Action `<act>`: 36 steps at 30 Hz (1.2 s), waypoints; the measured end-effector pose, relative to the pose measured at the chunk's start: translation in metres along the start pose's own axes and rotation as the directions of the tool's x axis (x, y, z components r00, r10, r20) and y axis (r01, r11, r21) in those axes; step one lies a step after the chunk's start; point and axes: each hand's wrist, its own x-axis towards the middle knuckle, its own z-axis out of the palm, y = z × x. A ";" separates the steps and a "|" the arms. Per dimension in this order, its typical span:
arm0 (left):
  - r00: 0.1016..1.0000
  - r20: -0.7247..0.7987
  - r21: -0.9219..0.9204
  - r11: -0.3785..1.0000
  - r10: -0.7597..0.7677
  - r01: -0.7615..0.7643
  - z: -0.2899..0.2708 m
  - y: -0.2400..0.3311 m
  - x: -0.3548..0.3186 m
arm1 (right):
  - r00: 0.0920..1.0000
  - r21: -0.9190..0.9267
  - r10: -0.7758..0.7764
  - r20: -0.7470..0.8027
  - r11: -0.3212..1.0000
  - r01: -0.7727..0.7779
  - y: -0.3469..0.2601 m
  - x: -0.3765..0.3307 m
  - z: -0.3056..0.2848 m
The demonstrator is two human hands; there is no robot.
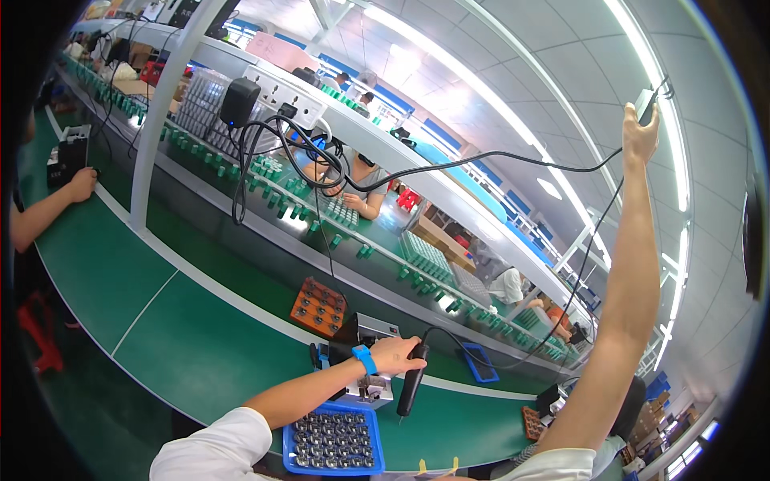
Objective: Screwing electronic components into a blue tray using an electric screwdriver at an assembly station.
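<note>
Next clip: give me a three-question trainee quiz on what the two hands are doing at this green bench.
1. True or false: the left hand grips the black pen-shaped powered tool with its tip pointing down.
2. Where is the right hand? A) flat on the bench B) raised overhead at the black cable C) in the tray
3. What colour is the shallow plastic tray of small metal parts near the person's chest?

Key: 1 true; 2 B; 3 blue.
</note>
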 end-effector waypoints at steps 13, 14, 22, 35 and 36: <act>1.000 -0.008 0.007 1.000 0.009 -0.008 -0.003 0.003 -0.002 | 0.998 0.101 0.056 0.028 0.993 -0.059 0.005 -0.005 -0.004; 1.000 -0.002 0.008 1.000 0.007 -0.007 -0.003 0.005 -0.003 | 0.999 0.099 0.030 0.021 0.995 -0.032 0.005 -0.006 -0.005; 0.999 0.031 0.012 1.000 -0.029 0.029 -0.008 0.007 -0.004 | 0.995 0.000 -0.001 0.102 1.000 0.001 0.000 -0.008 -0.007; 1.000 0.006 -0.008 1.000 0.010 -0.010 -0.005 0.010 -0.008 | 0.999 0.057 -0.042 0.021 0.998 0.040 -0.001 -0.032 -0.052; 1.000 0.003 -0.026 1.000 -0.010 0.010 -0.006 0.009 -0.010 | 0.990 0.173 -0.138 0.022 0.976 0.133 -0.002 -0.051 -0.066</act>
